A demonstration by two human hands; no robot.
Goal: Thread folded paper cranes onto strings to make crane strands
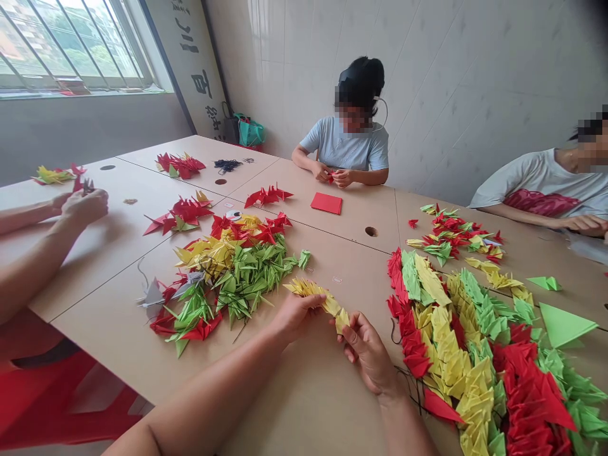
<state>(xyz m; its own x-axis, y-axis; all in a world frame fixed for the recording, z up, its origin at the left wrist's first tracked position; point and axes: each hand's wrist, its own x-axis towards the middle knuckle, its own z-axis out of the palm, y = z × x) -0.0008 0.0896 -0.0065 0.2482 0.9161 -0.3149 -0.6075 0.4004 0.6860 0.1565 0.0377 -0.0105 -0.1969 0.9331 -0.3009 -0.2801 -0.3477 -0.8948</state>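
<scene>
I hold a yellow folded-paper row (308, 289) over the counter (323, 399), between the mixed paper pile (254, 278) and the bundled strands (439, 335), apparently to keep its overlapping pieces aligned. My left grip (300, 313) pinches it midway, thumb against fingers; my right grip (367, 348) pinches its near end.

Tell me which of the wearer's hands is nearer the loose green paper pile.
Left. The left hand is just right of the green paper pile; the right hand is farther right, at the other end of the yellow paper strip.
</scene>
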